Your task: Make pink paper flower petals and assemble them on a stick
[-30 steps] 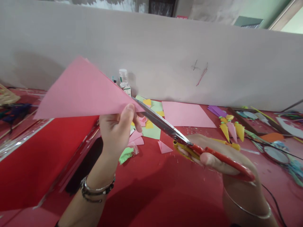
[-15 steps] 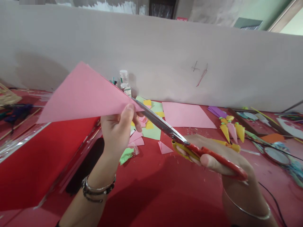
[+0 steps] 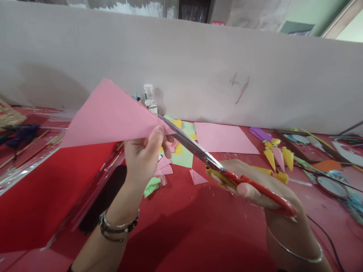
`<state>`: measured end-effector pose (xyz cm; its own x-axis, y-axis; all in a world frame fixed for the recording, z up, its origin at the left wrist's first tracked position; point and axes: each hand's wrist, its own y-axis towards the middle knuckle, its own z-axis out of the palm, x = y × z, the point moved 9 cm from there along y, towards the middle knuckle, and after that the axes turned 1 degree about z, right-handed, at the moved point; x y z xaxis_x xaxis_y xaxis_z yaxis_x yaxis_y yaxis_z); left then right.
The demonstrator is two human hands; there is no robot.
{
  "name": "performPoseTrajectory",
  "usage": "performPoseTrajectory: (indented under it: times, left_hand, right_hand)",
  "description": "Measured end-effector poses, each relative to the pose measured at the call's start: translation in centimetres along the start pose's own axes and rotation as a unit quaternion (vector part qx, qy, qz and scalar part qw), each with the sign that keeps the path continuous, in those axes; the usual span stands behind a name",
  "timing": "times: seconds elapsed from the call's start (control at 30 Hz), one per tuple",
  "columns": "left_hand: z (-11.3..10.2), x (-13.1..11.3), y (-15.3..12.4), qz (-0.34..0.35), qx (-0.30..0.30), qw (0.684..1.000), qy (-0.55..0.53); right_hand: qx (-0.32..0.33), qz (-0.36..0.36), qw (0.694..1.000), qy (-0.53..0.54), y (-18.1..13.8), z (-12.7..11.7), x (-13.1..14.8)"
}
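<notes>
My left hand (image 3: 144,158) pinches a folded sheet of pink paper (image 3: 110,117) near its narrow right-hand corner, thumb on top. The paper is held up above the table, its wide end toward the left. In my right hand (image 3: 255,189) are scissors (image 3: 195,149) with red and yellow handles, fingers wrapped round them. Their blades lie close together along the paper's right corner, just beyond my left fingertips. Whether the blades touch the paper there I cannot tell. Below, a small folded pink piece (image 3: 197,177) lies on the red table (image 3: 184,226).
A flat pink sheet (image 3: 224,139), green paper (image 3: 184,160) with yellow and pink scraps, and small bottles (image 3: 150,98) stand or lie toward the white wall. Yellow and pink cone shapes (image 3: 279,158) and a glue gun (image 3: 272,173) are at right. A red folder (image 3: 56,196) fills the left.
The pink paper has shifted to the right and its wide end has swung slightly down. My left hand has moved a little right with it. The scissors have barely moved.
</notes>
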<state>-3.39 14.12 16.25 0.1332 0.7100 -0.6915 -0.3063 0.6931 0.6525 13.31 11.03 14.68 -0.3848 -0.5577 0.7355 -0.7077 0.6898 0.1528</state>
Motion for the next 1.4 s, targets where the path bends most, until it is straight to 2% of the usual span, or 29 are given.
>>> performPoseTrajectory:
  times: [0.13, 0.3, 0.47, 0.63, 0.73, 0.87, 1.07, 1.4]
  left_hand:
    - [0.1, 0.2, 0.0, -0.010, 0.005, 1.000, -0.005]
    - [0.0, 0.5, 0.0, -0.020, 0.010, 1.000, -0.001]
    - [-0.1, 0.7, 0.1, -0.023, 0.008, 1.000, -0.009]
    - [-0.4, 1.0, 0.1, -0.037, -0.004, 0.999, -0.014]
    - [-0.3, 0.9, 0.1, -0.033, -0.003, 0.999, -0.013]
    - [-0.1, 0.9, 0.1, -0.032, -0.001, 0.999, -0.013]
    - [0.1, 1.4, 0.0, -0.051, 0.005, 0.999, -0.016]
    - [-0.4, 2.5, -0.2, -0.100, -0.018, 0.995, -0.011]
  right_hand:
    - [0.024, -0.004, 1.000, 0.015, 0.0, 0.4, 0.4]
    - [0.006, 0.015, 0.999, 0.030, 0.1, 0.2, 0.4]
    - [0.081, 0.052, 0.995, 0.038, 0.3, 1.6, 0.0]
    - [0.009, -0.026, 0.999, -0.023, 0.4, 0.4, 0.6]
    - [0.017, -0.058, 0.997, -0.049, 0.5, 0.5, 0.8]
    - [0.024, -0.036, 0.998, -0.049, 0.7, 0.7, 0.4]
    - [0.044, 0.049, 0.997, -0.033, 0.7, 1.2, -1.1]
    - [0.036, 0.047, 0.998, -0.028, 0.9, 1.0, 0.1]
